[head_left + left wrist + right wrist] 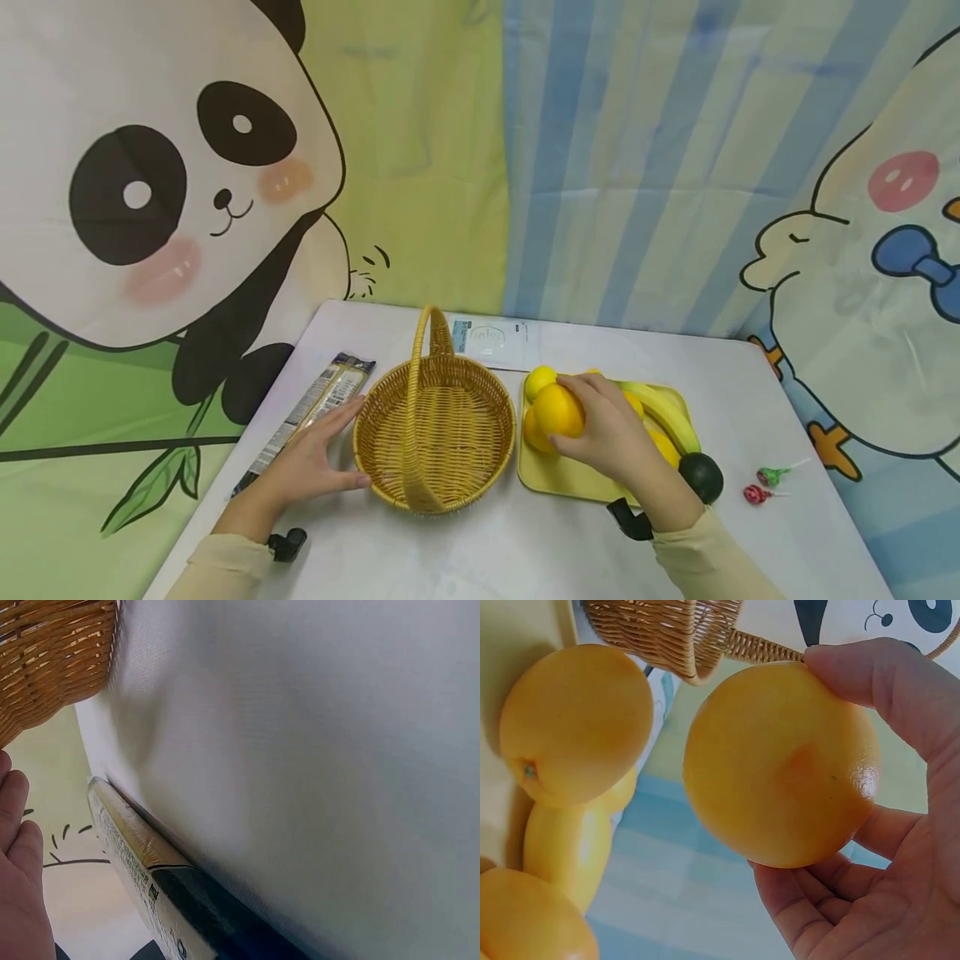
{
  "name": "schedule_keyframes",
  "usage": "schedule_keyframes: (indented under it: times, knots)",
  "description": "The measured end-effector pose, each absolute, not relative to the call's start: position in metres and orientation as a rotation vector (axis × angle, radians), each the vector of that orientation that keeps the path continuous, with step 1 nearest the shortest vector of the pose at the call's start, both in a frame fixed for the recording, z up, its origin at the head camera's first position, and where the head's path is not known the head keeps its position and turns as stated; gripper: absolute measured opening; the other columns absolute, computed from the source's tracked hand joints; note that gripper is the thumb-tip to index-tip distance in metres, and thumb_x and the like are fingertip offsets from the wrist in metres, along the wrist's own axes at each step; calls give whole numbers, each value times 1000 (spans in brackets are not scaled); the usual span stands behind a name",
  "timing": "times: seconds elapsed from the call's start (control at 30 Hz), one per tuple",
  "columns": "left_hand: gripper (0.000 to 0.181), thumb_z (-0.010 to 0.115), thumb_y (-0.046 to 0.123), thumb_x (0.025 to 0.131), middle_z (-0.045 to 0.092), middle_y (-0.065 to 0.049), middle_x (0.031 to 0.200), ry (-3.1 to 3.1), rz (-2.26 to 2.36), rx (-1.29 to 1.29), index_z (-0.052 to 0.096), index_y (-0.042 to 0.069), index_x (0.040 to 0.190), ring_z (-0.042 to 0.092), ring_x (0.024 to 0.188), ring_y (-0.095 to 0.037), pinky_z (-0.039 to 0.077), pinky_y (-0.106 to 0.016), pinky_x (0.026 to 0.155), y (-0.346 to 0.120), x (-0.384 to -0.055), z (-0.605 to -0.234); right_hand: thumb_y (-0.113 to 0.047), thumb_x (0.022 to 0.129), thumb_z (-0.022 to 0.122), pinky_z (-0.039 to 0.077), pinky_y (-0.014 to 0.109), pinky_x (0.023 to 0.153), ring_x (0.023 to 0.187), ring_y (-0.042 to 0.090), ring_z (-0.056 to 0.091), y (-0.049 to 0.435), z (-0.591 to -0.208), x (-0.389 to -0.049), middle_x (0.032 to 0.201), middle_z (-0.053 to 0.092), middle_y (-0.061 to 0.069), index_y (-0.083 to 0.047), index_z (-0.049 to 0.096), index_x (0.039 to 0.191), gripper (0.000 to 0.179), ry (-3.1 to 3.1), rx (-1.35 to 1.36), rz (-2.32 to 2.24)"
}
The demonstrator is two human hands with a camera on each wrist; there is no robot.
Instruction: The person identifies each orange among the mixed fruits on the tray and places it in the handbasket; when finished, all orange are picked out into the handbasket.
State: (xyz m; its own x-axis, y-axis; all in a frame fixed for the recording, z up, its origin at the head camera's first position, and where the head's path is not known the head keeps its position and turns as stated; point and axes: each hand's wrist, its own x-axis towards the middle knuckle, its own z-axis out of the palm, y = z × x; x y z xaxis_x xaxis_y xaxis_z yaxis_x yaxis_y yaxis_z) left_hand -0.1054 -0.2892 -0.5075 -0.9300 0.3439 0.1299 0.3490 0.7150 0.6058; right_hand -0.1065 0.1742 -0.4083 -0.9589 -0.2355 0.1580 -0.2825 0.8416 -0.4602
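Note:
My right hand (pixel 606 425) grips an orange (pixel 558 411) between thumb and fingers, above a yellow tray (pixel 555 477). In the right wrist view the held orange (pixel 776 769) is clear of another orange (pixel 577 724) beneath. My left hand (pixel 318 454) is at the left side of an empty wicker basket (pixel 468 433) with a tall handle, thumb and fingers spread along its rim. Some left fingers (pixel 13 802) show just below the basket wall (pixel 56 660) in the left wrist view; whether they press on it I cannot tell.
The tray also bears a lemon (pixel 538 382), a banana (pixel 667 412) and other yellow fruit. A dark green round fruit (pixel 701 477) sits at its right corner, near two lollipops (pixel 756 494). A long packet (pixel 322 404) lies left; a flat pale packet (pixel 498 343) lies behind the basket.

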Motion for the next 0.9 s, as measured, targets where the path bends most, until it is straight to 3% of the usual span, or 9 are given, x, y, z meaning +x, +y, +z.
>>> schedule_keyframes:
  times: [0.9]
  knots:
    - [123,95,56,64,32,-11,172,-2910,-1052,-562,34,20,165,37,153,-45,33,-74,119,-287,-102,-506,-34,75,90,60,45,96,122,26,60,134,-387,-125,138,61,5,-15,61,144,78,-2896,570,779]
